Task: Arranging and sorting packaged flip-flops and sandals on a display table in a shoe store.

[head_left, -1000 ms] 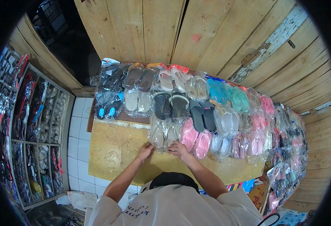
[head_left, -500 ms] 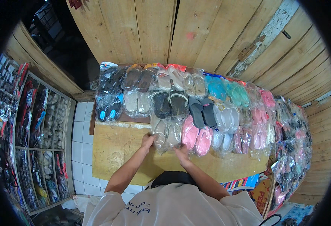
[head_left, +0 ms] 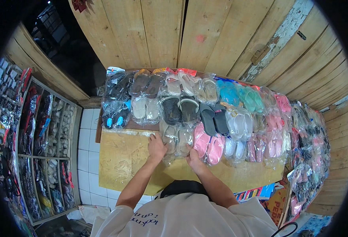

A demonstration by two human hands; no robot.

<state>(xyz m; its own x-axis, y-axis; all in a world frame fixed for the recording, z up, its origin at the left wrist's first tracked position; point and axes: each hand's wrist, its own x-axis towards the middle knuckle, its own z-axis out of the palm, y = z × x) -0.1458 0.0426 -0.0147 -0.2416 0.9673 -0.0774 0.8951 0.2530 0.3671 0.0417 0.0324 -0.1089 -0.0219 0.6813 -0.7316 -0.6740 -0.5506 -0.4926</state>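
Note:
A clear plastic bag with a pair of beige sandals (head_left: 177, 139) lies at the front of the rows of footwear, between my two hands. My left hand (head_left: 157, 147) rests at the bag's left edge, fingers stretched forward and touching its side. At the lower right corner, my right hand (head_left: 194, 155) is closed on the plastic, its thumb and fingertips partly hidden. Directly right of this bag lie bagged pink slippers (head_left: 208, 144). Behind it sit dark clogs (head_left: 179, 110) with a light rim, also wrapped in plastic.
The yellowish table (head_left: 122, 158) carries several rows of bagged sandals, among them grey slippers (head_left: 214, 120) and turquoise ones (head_left: 228, 93). More bagged footwear hangs or stacks at the right (head_left: 310, 150). A shelf rack (head_left: 43, 157) stands left, beyond white floor tiles (head_left: 87, 158). Wooden plank walls (head_left: 205, 35) rise behind.
My left hand has moved slightly forward along the bag's left side, with its fingers stretched out. My right hand has shifted slightly up at the lower right corner. The sandals lie nearly where they were.

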